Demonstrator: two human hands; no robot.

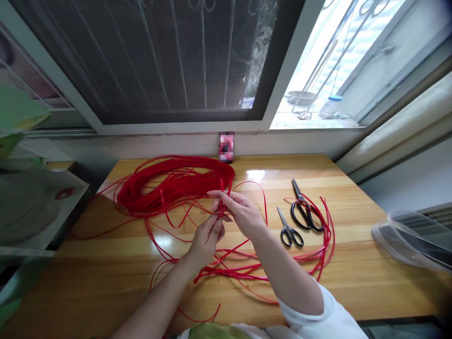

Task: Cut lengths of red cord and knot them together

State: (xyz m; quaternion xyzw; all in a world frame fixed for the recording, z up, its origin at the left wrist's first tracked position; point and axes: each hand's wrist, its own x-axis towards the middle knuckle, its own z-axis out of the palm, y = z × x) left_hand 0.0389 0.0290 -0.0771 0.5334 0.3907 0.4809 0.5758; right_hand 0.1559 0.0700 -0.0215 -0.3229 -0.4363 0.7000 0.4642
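Observation:
Both hands meet over the middle of the table, fingers pinched on narrow red strips (221, 207) that cross or are woven together there. My left hand (208, 233) grips them from below. Just above it, my right hand (241, 207) pinches the same strips, and two short ends stick up past its fingers. How the strips interlace is hidden by the fingers. Behind the hands lies a big coil of red strip (130, 200). More loose red strips (243, 273) run across the table under my forearms.
Small scissors (288, 231) and larger black-handled scissors (303, 209) lie at the right among strip ends. A phone-like device (226, 147) leans against the wall. A clear plastic container (406, 240) stands at the right edge of the wooden table (116, 278). A window (176, 127) is behind.

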